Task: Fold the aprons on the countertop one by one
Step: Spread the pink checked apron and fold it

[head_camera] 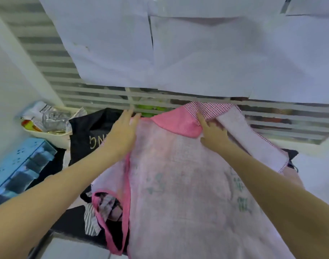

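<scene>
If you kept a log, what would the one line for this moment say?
step: flattening pale pink fabric apron | left hand: flat on far-left edge | right hand: fingers on pink checked trim | black apron: behind left

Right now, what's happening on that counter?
A person is working on a pale pink apron spread over the countertop. The left hand lies flat with straight fingers on the apron's far left edge. The right hand is at the far right corner, where a darker pink checked flap is turned over; I can't tell if it is pinching it. No clean fold is made yet. A black apron lies beside it on the left, with a blue crate and a basket of clutter further left.
</scene>
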A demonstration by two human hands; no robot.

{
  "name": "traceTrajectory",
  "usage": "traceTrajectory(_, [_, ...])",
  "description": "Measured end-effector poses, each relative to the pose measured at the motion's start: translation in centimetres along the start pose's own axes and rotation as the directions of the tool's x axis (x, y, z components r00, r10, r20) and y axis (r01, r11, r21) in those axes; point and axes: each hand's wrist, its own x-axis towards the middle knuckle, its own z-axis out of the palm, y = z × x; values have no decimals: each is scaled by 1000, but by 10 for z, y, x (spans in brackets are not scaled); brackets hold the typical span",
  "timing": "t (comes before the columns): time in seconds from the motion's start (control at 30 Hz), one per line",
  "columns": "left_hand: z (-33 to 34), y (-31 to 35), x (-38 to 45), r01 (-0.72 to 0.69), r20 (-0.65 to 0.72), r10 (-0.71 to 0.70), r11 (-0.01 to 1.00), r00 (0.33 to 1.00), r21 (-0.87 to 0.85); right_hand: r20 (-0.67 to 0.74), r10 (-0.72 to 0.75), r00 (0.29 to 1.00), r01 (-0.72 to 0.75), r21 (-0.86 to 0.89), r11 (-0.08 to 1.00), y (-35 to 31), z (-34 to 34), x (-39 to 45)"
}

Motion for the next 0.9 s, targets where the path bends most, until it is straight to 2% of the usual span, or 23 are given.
traceTrajectory(0.03, [13,12,-9,-168,36,169,985,985,-28,17,12,1000,-12,16,1000,3,5,-5])
traceTrajectory(0.07, [29,25,-21,-318,106,321,947,941,-51,26,10,1000,-11,21,1000,5,8,-11])
traceTrajectory(0.13, [53,44,-53,-547,264,541,835,798,-58,5,-28,1000,28,-35,999,9,15,-22])
traceTrajectory(0.2, [65,56,-83,-673,430,615,739,661,-23,48,-24,999,27,-67,997,16,20,-39])
traceTrajectory(0.23, [66,57,-92,-705,484,616,709,621,2,95,17,995,-11,-61,998,23,23,-47])
traceTrajectory(0.27, [66,54,-97,-713,508,598,700,620,46,136,68,988,-60,-62,996,29,25,-54])
traceTrajectory(0.37, [66,46,-117,-680,465,558,719,688,142,256,192,947,-185,-54,981,35,28,-88])
traceTrajectory(0.43, [65,48,-134,-657,444,556,746,703,106,364,128,923,-119,-47,992,28,26,-113])
traceTrajectory(0.5, [63,53,-157,-673,398,603,738,691,49,436,7,900,11,-39,999,15,25,-140])
traceTrajectory(0.57, [59,57,-179,-708,398,648,706,650,7,435,-69,898,84,-16,996,0,24,-165])
traceTrajectory(0.63, [55,59,-202,-701,464,626,713,627,-13,435,-110,893,117,12,993,-17,25,-194])
traceTrajectory(0.8, [50,55,-245,-588,434,529,809,729,2,404,-164,900,192,-29,981,-43,34,-253])
traceTrajectory(0.9, [50,63,-269,-564,417,510,826,752,8,332,-194,923,245,-119,962,-54,44,-284])
